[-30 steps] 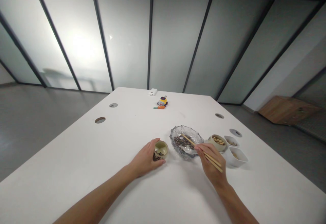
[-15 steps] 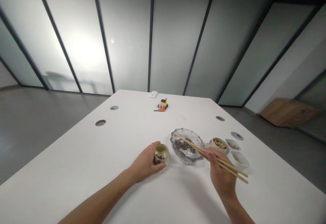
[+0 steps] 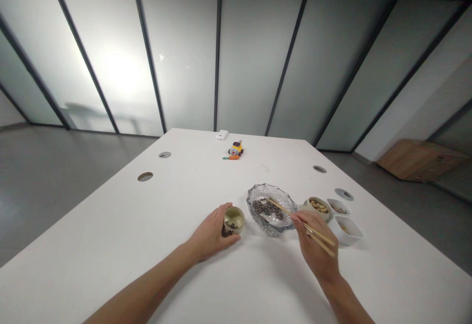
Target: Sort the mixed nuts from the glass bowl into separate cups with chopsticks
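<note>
My left hand (image 3: pixel 212 228) is wrapped round a small ceramic cup (image 3: pixel 234 217), which stands on the white table with some dark beans in its bottom. My right hand (image 3: pixel 317 245) grips a pair of wooden chopsticks (image 3: pixel 282 208). Their tips reach into a scalloped clear glass bowl (image 3: pixel 258 190), over the dark brown beans (image 3: pixel 266 209) lying there. Whether the tips pinch a bean is too small to tell. Just beyond my right hand stands a ceramic cup of pale nuts or beans (image 3: pixel 319 206).
Two white dishes (image 3: pixel 348 230) with small contents stand right of the glass bowl. Farther back are a yellow toy car (image 3: pixel 237 148), an orange toy carrot (image 3: pixel 233 157) and a white box-shaped device (image 3: pixel 221 135). Round holes (image 3: pixel 145 176) pierce the table (image 3: pixel 177 196) near both sides.
My right hand has shifted slightly left and down, and the chopstick tips have moved from the bowl's far left rim toward the beans in its middle. My left hand stays on the cup.
</note>
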A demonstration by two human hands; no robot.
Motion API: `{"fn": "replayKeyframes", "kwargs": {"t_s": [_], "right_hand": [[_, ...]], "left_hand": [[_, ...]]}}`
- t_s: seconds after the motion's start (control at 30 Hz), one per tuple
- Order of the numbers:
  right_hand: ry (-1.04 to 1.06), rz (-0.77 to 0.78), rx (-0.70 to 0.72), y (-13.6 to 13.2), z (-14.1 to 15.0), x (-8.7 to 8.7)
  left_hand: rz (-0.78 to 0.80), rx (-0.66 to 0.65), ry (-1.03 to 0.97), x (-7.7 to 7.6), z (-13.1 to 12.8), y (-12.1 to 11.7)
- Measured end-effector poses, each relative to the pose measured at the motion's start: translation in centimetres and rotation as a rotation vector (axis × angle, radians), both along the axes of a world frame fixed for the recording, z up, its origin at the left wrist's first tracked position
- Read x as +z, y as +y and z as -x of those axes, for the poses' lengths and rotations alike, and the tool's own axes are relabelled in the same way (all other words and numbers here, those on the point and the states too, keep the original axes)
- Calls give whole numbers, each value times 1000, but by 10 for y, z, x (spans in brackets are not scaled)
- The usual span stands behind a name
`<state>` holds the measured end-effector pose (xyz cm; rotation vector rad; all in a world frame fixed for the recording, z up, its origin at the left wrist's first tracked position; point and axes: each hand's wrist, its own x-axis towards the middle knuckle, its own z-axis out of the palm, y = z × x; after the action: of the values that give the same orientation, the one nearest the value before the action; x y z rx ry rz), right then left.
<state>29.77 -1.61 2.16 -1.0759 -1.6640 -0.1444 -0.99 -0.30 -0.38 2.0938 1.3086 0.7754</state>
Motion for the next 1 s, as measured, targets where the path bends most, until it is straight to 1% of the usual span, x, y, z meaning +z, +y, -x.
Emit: {"fn": "replayKeyframes", "kwargs": {"t_s": [0.2, 0.43, 0.57, 0.7, 0.87, 0.93, 1.0], "right_hand": [[-65, -7, 56, 4, 2, -6], [-52, 24, 110, 6, 1, -10], [-47, 14, 111, 7, 1, -11], [-25, -3, 82, 4, 3, -7], [86, 8, 10, -3, 4, 0], [163, 34, 23, -6, 4, 2], [233, 76, 68, -8, 6, 2]], "left_hand": [[-2, -6, 1, -2, 0, 1], [-10, -5, -3, -3, 0, 1], [-5, -8, -6, -3, 0, 1], [4, -2, -5, -2, 0, 0], [19, 0, -1, -1, -1, 0], [21, -1, -5, 1, -1, 0], [20, -1, -11, 2, -2, -1]]}}
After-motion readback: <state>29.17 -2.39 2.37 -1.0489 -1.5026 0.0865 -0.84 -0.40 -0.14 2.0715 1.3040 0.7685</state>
